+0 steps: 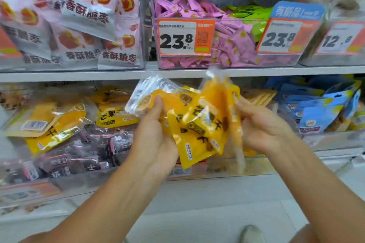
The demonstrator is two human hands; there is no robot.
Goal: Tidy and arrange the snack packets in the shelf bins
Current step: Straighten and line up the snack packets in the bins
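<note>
From my feed, left hand (156, 136) and right hand (258, 124) both clamp a fanned bunch of yellow mango packets (197, 122) in front of the lower shelf bin (219, 167), probably squaring them up before restocking.

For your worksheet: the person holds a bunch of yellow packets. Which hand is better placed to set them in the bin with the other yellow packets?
Probably the left hand. It grips the yellow packets on the side nearer the lower-left bin, while the right hand holds their far edge.
</note>
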